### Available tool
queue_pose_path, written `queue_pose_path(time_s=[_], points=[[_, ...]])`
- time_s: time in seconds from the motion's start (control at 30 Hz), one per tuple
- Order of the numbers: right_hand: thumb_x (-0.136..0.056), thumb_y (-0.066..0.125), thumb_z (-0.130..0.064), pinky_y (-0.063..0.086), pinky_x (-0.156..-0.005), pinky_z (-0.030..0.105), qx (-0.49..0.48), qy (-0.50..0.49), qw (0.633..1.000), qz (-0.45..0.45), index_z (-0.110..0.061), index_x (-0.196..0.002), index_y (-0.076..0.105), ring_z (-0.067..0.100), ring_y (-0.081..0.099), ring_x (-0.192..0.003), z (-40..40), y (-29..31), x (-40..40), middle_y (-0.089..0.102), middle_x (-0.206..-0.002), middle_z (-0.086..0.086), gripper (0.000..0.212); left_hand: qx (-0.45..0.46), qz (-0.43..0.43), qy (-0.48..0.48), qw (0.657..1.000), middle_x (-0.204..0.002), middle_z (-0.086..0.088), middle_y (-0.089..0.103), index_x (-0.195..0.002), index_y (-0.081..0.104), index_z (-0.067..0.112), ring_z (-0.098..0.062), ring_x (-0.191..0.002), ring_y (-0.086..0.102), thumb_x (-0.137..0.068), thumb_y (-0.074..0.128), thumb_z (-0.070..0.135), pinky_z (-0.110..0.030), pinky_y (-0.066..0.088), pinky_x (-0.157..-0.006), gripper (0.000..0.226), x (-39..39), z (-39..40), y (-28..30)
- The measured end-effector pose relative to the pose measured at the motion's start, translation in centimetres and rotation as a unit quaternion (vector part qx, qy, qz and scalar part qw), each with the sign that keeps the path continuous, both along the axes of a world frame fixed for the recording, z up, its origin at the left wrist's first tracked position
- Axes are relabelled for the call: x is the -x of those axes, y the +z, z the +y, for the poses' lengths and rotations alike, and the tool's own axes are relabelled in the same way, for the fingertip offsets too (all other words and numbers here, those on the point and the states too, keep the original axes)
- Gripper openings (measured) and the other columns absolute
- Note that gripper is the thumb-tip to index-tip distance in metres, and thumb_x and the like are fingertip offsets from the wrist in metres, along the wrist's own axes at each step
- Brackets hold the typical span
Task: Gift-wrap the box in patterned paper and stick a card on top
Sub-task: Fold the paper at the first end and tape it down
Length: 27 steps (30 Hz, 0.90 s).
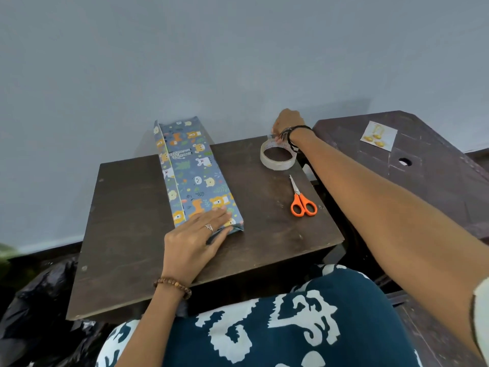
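A long box wrapped in blue animal-print paper (197,170) lies on the small dark table (127,234), running away from me, with a paper flap standing up along its left side. My left hand (195,239) presses flat on the near end of the paper, fingers straight. My right hand (287,125) reaches to the far right corner and pinches the far rim of a clear tape roll (277,156). A small white card with gold shapes (379,135) lies on the second table to the right.
Orange-handled scissors (301,201) lie shut on the table right of the box. A second dark table (423,165) with a hole stands at the right. A grey wall runs close behind. Black plastic bag (39,300) sits at lower left.
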State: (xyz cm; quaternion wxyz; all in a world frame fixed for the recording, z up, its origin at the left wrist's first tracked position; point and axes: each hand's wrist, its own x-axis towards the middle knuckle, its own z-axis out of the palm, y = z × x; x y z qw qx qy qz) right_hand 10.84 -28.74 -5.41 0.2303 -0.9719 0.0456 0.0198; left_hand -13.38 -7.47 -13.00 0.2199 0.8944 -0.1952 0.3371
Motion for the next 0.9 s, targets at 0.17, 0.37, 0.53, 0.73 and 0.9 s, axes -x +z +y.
queue_pose_path(time_s=[0.17, 0.37, 0.53, 0.73, 0.9], points=[[-0.082, 0.065, -0.007, 0.054, -0.085, 0.037, 0.039, 0.049, 0.993, 0.100, -0.004, -0.067, 0.056, 0.027, 0.067, -0.090, 0.8, -0.2, -1.6, 0.067, -0.109, 0.018, 0.017, 0.003, 0.004, 0.003, 1.000, -0.107, 0.011, 0.069, -0.100, 0.074, 0.024, -0.004, -0.098, 0.065, -0.086, 0.059, 0.034, -0.017, 0.044, -0.092, 0.022, -0.1, 0.0, 0.0], [-0.093, 0.053, -0.004, 0.054, -0.048, 0.021, -0.058, 0.014, 0.966, 0.251, 0.005, -0.092, 0.056, 0.011, 0.060, -0.037, 1.1, 1.2, -1.2, 0.064, -0.045, 0.008, 0.010, 0.002, 0.010, -0.003, 1.000, -0.106, 0.011, 0.070, -0.100, 0.074, 0.025, -0.005, -0.098, 0.066, -0.085, 0.063, 0.033, -0.020, 0.049, -0.086, 0.021, -0.2, 0.1, -0.1], [-0.096, 0.045, -0.003, 0.051, -0.044, 0.020, -0.051, 0.035, 0.948, 0.311, 0.006, -0.123, 0.050, 0.009, 0.059, -0.033, 1.8, 1.8, 0.7, 0.060, -0.039, 0.007, 0.029, 0.008, 0.010, -0.005, 1.000, -0.104, 0.010, 0.070, -0.099, 0.074, 0.024, -0.004, -0.098, 0.066, -0.085, 0.063, 0.034, -0.021, 0.050, -0.086, 0.020, -0.3, 0.0, -0.2], [-0.093, 0.051, -0.005, 0.054, -0.052, 0.019, -0.019, 0.062, 0.937, 0.343, 0.007, -0.121, 0.051, 0.008, 0.064, -0.043, 2.1, 2.4, 2.1, 0.067, -0.053, 0.007, 0.031, 0.006, 0.021, -0.001, 1.000, -0.104, 0.011, 0.070, -0.100, 0.074, 0.025, -0.004, -0.099, 0.065, -0.084, 0.064, 0.034, -0.019, 0.049, -0.086, 0.020, -0.2, 0.1, -0.1], [-0.091, 0.054, -0.002, 0.054, -0.052, 0.018, -0.037, 0.073, 0.939, 0.333, 0.008, -0.122, 0.052, 0.007, 0.063, -0.042, 2.3, 2.5, 2.1, 0.066, -0.049, 0.004, 0.032, 0.008, 0.020, -0.005, 1.000, -0.104, 0.011, 0.070, -0.100, 0.074, 0.026, -0.004, -0.098, 0.066, -0.085, 0.061, 0.035, -0.018, 0.050, -0.085, 0.021, -0.2, 0.0, 0.0]])
